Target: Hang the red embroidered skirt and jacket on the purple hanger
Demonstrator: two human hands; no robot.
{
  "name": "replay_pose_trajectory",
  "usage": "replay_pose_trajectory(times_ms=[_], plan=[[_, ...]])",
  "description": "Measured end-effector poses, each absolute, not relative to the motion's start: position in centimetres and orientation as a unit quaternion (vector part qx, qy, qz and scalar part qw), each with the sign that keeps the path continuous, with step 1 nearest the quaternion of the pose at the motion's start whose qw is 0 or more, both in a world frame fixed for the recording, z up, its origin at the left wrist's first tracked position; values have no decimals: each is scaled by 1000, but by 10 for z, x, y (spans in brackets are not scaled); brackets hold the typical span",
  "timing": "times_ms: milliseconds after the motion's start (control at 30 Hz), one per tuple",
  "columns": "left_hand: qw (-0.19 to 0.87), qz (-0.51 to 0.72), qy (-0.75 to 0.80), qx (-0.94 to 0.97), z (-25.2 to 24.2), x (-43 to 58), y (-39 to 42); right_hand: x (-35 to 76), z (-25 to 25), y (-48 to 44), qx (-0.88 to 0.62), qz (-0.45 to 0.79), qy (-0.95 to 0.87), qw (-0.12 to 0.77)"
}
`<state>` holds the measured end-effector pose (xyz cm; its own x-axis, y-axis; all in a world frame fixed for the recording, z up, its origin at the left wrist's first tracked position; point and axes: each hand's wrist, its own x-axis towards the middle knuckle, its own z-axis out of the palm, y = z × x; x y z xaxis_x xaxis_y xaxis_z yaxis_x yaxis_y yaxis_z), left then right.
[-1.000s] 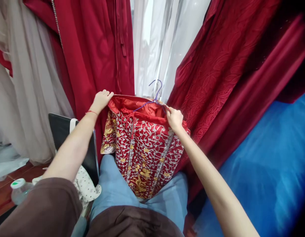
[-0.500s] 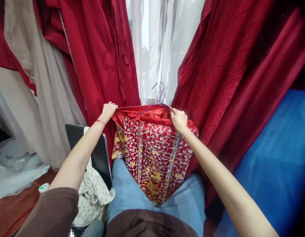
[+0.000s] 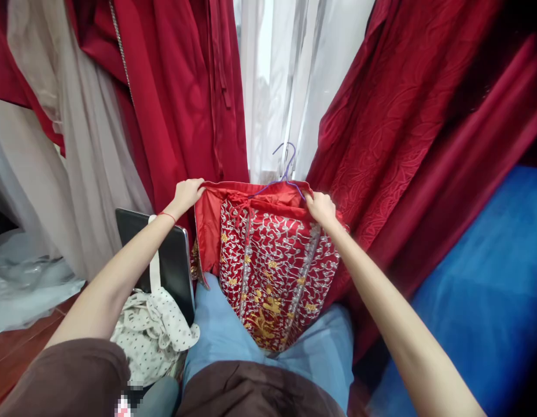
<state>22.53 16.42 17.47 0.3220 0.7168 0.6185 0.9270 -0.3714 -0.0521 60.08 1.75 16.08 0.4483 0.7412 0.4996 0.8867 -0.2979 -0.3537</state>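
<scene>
A red garment (image 3: 272, 266) embroidered in silver and gold hangs down over my lap in blue jeans (image 3: 225, 336). A purple wire hanger (image 3: 283, 171) sits in its top opening, hook pointing up. My left hand (image 3: 188, 194) pinches the garment's top left corner, fingers closed on the red lining. At the top right edge, my right hand (image 3: 321, 207) grips the cloth beside the hanger's arm. Both arms are stretched forward, holding the garment spread between them.
Dark red dresses (image 3: 177, 98) hang at left and a patterned red drape (image 3: 403, 133) at right, with white sheer fabric (image 3: 281, 81) between. A black chair back (image 3: 173, 260) with a dotted white bag (image 3: 151, 333) stands at left. Blue fabric (image 3: 481, 295) lies at right.
The garment's left flap has swung open, showing plain red lining where the gold sleeve part was. My hands kept their grips at the top corners. The view shifted slightly.
</scene>
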Motion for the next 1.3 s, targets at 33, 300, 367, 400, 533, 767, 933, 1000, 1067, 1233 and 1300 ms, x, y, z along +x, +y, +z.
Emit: replay_pose_trajectory(times_ms=[33, 300, 367, 400, 533, 767, 933, 1000, 1067, 1233, 1300], plan=[[201, -281, -520, -781, 180, 229, 161, 606, 168, 16, -808, -111, -510, 273], [202, -454, -431, -753, 186, 294, 79, 640, 180, -30, -795, -290, -463, 263], [209, -381, -399, -807, 154, 311, 53, 636, 171, -42, -798, -307, -465, 231], [210, -324, -387, -837, 137, 318, 43, 634, 166, -47, -799, -307, -473, 210], [208, -198, -363, -886, 101, 346, 23, 622, 151, -57, -781, -290, -531, 153], [268, -369, -101, -884, 152, 426, 22, 597, 146, -69, -714, -217, -624, 232], [247, -357, -55, -899, 153, 443, 43, 604, 152, -70, -709, -162, -613, 309], [238, -344, -37, -908, 150, 436, 54, 613, 157, -67, -737, -216, -572, 289], [224, -334, -20, -915, 149, 427, 61, 620, 161, -65, -757, -288, -534, 244], [160, -344, -19, -925, 149, 408, 67, 625, 150, -73, -792, -330, -492, 144], [131, -362, -37, -922, 146, 407, 67, 623, 137, -81, -819, -305, -463, 146]])
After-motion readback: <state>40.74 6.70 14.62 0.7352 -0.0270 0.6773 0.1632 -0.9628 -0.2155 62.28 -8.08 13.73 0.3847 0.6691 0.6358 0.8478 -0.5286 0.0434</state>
